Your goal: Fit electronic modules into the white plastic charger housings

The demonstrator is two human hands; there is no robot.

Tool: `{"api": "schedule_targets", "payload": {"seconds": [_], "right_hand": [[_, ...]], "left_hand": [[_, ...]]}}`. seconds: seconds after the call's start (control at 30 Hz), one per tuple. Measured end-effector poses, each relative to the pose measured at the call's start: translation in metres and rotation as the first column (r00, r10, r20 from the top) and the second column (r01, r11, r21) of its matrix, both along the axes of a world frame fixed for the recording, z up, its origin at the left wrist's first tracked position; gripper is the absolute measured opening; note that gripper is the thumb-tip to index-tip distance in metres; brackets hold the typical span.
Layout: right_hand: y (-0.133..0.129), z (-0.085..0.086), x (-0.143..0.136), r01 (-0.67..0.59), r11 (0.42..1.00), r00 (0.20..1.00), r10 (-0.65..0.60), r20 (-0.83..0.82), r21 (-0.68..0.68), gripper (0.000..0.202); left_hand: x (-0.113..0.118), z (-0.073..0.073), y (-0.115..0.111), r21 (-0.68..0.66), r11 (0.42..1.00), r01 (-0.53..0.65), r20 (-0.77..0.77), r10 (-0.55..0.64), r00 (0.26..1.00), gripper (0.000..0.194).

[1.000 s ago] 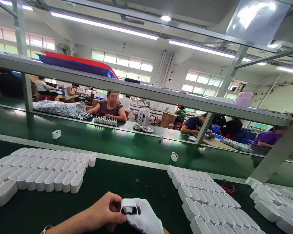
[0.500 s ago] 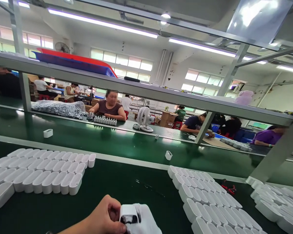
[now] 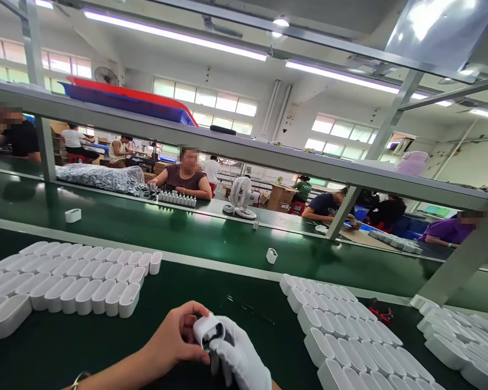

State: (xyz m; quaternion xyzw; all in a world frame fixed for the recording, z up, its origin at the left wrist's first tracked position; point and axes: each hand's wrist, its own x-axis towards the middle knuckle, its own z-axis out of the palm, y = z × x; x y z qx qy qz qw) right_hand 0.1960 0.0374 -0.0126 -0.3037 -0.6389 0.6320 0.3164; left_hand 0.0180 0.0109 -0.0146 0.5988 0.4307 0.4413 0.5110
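In front of me, low in the head view, a white oval plastic housing (image 3: pixel 204 328) is tilted so that its open end faces me, with dark and green parts showing inside. My bare left hand (image 3: pixel 178 337) pinches it from the left between thumb and fingers. My right hand (image 3: pixel 244 352), in a white glove, closes on it from the right, its fingers at the opening. Rows of similar white housings stand on the green bench to the left (image 3: pixel 83 295) and to the right (image 3: pixel 350 346).
Red-handled pliers (image 3: pixel 381 311) lie behind the right rows. Single housings sit on the green conveyor belt (image 3: pixel 166 225). A shelf (image 3: pixel 244 142) on metal posts spans the view, carrying red and blue trays (image 3: pixel 130 102). Across the belt are a white fan (image 3: pixel 241 194) and several people.
Both hands and the housing have risen slightly and moved a little left; the housing has turned. More of the gloved right hand shows. Housings on the belt have shifted left.
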Motion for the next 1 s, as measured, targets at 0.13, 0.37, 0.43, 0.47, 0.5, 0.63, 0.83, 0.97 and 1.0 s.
{"api": "schedule_targets", "payload": {"seconds": [0.13,0.37,0.43,0.47,0.5,0.63,0.83,0.97,1.0], "right_hand": [[-0.006,0.01,-0.005,0.008,0.979,0.991,-0.035,-0.128,-0.204,0.071],[-0.01,0.017,-0.004,-0.256,0.915,0.934,0.151,-0.323,-0.311,0.041],[-0.009,0.013,-0.001,-0.281,0.897,0.925,0.16,-0.344,-0.34,0.048],[-0.008,0.011,0.0,-0.29,0.891,0.924,0.165,-0.345,-0.35,0.05],[-0.008,0.01,0.001,-0.298,0.884,0.923,0.17,-0.347,-0.361,0.051],[-0.01,0.009,0.002,-0.311,0.858,0.908,0.14,-0.396,-0.409,0.067],[-0.011,0.014,-0.001,-0.247,0.881,0.917,0.078,-0.391,-0.404,0.068],[-0.002,0.008,-0.001,0.029,0.945,0.934,-0.142,-0.328,-0.326,0.054],[0.0,0.005,0.0,0.108,0.956,0.938,-0.189,-0.291,-0.271,0.047]], "left_hand": [[0.002,0.005,-0.007,0.256,0.924,-0.284,-0.141,0.327,0.934,0.068],[0.014,0.002,-0.025,0.329,0.936,-0.123,-0.077,0.156,0.985,0.091],[0.013,0.0,-0.024,0.341,0.935,-0.098,-0.054,0.124,0.991,0.09],[0.012,-0.002,-0.023,0.382,0.92,-0.084,-0.066,0.118,0.991,0.08],[0.011,-0.003,-0.023,0.437,0.896,-0.079,-0.08,0.126,0.989,0.069],[0.009,-0.01,-0.025,0.621,0.781,-0.068,-0.088,0.156,0.984,0.065],[0.009,-0.001,-0.027,0.523,0.848,-0.089,-0.116,0.174,0.978,0.062],[0.008,0.01,-0.018,0.217,0.964,-0.152,-0.006,0.158,0.987,0.05],[0.007,0.011,-0.015,0.171,0.975,-0.139,0.01,0.139,0.99,0.048]]}}
